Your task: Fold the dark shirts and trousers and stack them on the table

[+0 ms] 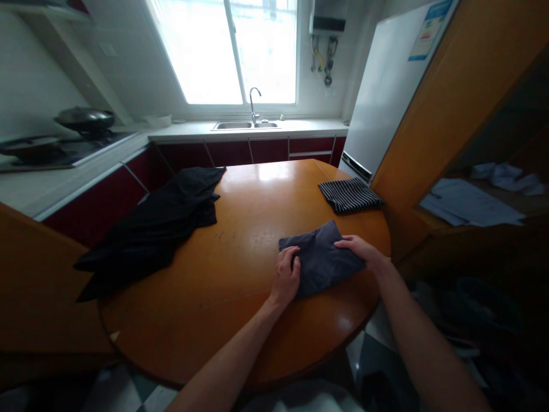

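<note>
A dark grey folded garment (pixel 326 260) lies near the right front of the wooden table; I cannot tell its exact kind. My left hand (pixel 286 276) is at its left edge, fingers curled on the cloth. At the opposite edge my right hand (pixel 360 247) grips the fabric, thumb on top and the other fingers partly hidden. Behind it sits a folded black-and-white striped garment (pixel 350 195), apart from both hands. Black clothing (pixel 163 223) is spread loosely across the table's left side and hangs over its edge.
The oval wooden table (pixel 253 229) has a rounded front edge. Beyond it stand a counter with a sink (pixel 234 125) and a tap (pixel 254 103). A pan (pixel 86 119) is on the stove at left. A white fridge (pixel 386 86) and a shelf with papers (pixel 469 200) are at right.
</note>
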`<act>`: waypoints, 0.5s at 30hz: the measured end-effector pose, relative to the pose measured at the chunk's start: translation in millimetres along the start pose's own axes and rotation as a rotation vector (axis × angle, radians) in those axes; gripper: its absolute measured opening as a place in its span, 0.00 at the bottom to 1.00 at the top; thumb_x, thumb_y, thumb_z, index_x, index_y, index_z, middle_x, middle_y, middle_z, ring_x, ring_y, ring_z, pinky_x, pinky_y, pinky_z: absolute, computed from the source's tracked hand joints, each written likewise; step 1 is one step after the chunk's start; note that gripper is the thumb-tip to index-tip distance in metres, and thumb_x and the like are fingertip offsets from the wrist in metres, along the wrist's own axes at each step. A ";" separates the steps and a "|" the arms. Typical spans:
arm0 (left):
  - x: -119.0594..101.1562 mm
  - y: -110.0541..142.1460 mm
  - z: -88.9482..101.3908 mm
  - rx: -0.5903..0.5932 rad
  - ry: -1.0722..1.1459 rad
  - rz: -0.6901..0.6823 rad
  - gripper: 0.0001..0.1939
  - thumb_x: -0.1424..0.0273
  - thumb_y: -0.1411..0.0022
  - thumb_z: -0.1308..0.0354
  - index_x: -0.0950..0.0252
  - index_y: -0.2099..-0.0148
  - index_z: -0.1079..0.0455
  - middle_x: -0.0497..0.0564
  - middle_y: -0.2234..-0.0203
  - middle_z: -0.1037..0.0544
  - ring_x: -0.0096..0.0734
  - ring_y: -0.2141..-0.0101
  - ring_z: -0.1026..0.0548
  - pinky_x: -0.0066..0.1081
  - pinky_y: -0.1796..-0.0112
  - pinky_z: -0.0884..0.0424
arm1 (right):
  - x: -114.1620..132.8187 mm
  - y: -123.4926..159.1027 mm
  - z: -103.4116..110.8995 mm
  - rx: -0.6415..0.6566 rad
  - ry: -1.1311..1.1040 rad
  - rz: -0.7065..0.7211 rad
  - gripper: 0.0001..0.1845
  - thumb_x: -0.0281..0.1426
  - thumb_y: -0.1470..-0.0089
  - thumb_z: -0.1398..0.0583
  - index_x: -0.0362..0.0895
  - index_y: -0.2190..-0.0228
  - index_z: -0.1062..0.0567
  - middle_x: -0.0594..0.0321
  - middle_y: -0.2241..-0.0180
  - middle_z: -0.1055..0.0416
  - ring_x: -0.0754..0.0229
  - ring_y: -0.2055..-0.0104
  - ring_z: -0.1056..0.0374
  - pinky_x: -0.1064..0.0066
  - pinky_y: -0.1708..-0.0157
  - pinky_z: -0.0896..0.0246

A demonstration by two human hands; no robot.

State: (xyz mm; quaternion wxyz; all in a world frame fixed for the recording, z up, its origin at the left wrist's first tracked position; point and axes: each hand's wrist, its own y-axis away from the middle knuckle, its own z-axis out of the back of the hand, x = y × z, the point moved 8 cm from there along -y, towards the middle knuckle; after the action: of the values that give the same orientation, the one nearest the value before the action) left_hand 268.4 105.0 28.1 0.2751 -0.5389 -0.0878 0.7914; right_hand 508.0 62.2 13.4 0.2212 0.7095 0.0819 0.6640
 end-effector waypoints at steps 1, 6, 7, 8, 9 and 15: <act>-0.3 -0.2 -0.2 0.003 -0.010 0.000 0.14 0.72 0.30 0.53 0.62 0.47 0.30 0.56 0.49 0.25 0.38 0.45 0.29 0.43 0.41 0.34 | -1.0 -0.4 -1.3 -0.004 -0.020 -0.007 0.10 0.30 0.52 0.31 0.41 0.66 0.21 0.56 0.68 0.18 0.56 0.69 0.21 0.69 0.65 0.24; -2.4 0.4 -1.7 0.022 -0.049 0.006 0.15 0.70 0.29 0.54 0.61 0.46 0.31 0.55 0.48 0.26 0.38 0.45 0.29 0.42 0.40 0.35 | -5.5 3.8 -5.0 -0.011 -0.029 -0.031 0.08 0.30 0.51 0.31 0.41 0.66 0.21 0.57 0.68 0.18 0.56 0.67 0.21 0.67 0.62 0.24; -2.9 0.4 -1.8 0.023 -0.053 0.007 0.15 0.70 0.29 0.54 0.61 0.46 0.31 0.55 0.48 0.26 0.38 0.45 0.29 0.43 0.40 0.35 | -6.3 4.9 -4.9 -0.019 -0.014 -0.036 0.08 0.31 0.51 0.32 0.41 0.66 0.21 0.57 0.68 0.18 0.56 0.67 0.21 0.67 0.62 0.24; -3.6 0.4 -1.7 0.024 -0.056 0.007 0.15 0.70 0.29 0.54 0.61 0.46 0.31 0.55 0.48 0.26 0.38 0.44 0.29 0.43 0.40 0.35 | -6.9 5.8 -4.7 -0.030 -0.003 -0.042 0.09 0.31 0.51 0.32 0.41 0.66 0.21 0.57 0.68 0.18 0.56 0.67 0.21 0.67 0.62 0.24; -4.2 0.5 -1.4 0.022 -0.060 0.006 0.15 0.70 0.29 0.54 0.61 0.46 0.31 0.55 0.48 0.26 0.39 0.44 0.29 0.43 0.40 0.35 | -6.9 6.8 -4.9 -0.039 0.001 -0.046 0.09 0.31 0.51 0.32 0.42 0.66 0.21 0.57 0.68 0.18 0.56 0.67 0.22 0.67 0.63 0.25; -2.4 -0.7 0.1 -0.009 -0.075 0.008 0.15 0.69 0.30 0.54 0.60 0.46 0.31 0.55 0.47 0.27 0.40 0.43 0.31 0.45 0.39 0.37 | 22.8 19.9 -15.6 -0.018 -0.143 0.047 0.09 0.29 0.53 0.34 0.43 0.66 0.24 0.58 0.67 0.19 0.58 0.69 0.23 0.72 0.66 0.27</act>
State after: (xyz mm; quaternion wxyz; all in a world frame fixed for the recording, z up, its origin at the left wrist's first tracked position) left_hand 269.1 104.4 30.4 0.2659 -0.5105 -0.0996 0.8117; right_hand 491.5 57.1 42.8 0.2173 0.7548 0.0432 0.6174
